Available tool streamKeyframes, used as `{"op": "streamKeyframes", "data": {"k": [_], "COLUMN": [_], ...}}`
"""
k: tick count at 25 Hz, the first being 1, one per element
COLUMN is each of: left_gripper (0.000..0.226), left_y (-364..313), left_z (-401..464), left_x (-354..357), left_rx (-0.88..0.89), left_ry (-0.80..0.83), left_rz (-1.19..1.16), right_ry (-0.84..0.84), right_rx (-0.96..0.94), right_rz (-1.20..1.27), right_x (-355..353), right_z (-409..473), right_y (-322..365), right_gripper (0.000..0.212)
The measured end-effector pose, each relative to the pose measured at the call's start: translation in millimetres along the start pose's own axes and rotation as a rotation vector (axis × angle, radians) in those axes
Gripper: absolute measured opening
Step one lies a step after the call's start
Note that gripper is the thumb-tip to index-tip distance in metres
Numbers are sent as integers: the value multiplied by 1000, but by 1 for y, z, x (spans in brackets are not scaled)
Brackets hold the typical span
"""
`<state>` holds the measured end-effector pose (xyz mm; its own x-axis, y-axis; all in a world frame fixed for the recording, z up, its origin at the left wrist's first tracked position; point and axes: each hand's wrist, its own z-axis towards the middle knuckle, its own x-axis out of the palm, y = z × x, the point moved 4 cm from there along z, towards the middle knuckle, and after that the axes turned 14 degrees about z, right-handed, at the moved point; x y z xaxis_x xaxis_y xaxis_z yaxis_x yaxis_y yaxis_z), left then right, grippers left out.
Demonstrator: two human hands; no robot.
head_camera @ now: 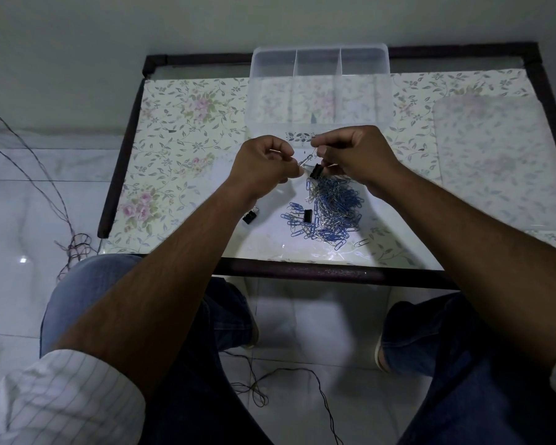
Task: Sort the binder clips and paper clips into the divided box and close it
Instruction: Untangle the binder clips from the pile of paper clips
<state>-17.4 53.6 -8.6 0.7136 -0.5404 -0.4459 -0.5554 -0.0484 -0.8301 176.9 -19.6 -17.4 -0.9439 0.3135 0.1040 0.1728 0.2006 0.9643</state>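
Observation:
A clear divided box (318, 88) with three compartments stands open at the table's far middle. A pile of blue and silver paper clips (331, 213) lies near the table's front. Just above the pile, both hands meet over one black binder clip (316, 171). My left hand (264, 165) pinches its silver wire handle. My right hand (353, 155) pinches small metal clips caught on it. A second binder clip (307, 216) lies in the pile. A third binder clip (250, 216) lies beside my left forearm.
The box's clear lid (491, 162) lies flat on the table's right side. The table (180, 130) has a floral cover and a dark frame. Thin wires (71, 242) trail on the white floor at left and under the table. My knees sit below the front edge.

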Motion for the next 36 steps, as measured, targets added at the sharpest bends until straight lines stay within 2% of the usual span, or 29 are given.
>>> {"op": "streamKeyframes", "data": {"k": [5, 9, 11, 13, 16, 19, 23, 25, 30, 36], "left_gripper": [27, 24, 23, 21, 20, 16, 14, 12, 11, 8], "left_y": [0, 1, 4, 7, 12, 8, 11, 11, 9, 3], "left_z": [-1, -1, -1, -1, -3, -5, -2, -5, -2, -1], "left_x": [3, 5, 1, -9, -20, -13, 6, 15, 15, 12], "left_rx": [-4, -8, -16, -9, 14, 94, 142, 166, 196, 179], "left_ry": [4, -32, -109, -193, -287, -304, -74, -10, -28, -71], "left_rz": [-4, 26, 216, 542, 869, 1061, 929, 915, 891, 858], "right_ry": [87, 169, 180, 184, 80, -19, -9, -5, -68, -100], "right_rx": [-224, -187, -138, -85, -98, -188, -180, -175, -139, -141], "right_rz": [-441, -641, -781, -886, -999, -988, -979, -1023, -923, -600], "right_x": [7, 12, 8, 3, -4, -6, 11, 18, 20, 13], "right_z": [-3, -8, -9, -7, -5, -4, -4, -1, 6, 5], "right_y": [1, 0, -2, -5, -6, -6, -24, -32, -29, -5], "right_gripper": [26, 52, 49, 39, 36, 36, 53, 53, 30, 29]}}
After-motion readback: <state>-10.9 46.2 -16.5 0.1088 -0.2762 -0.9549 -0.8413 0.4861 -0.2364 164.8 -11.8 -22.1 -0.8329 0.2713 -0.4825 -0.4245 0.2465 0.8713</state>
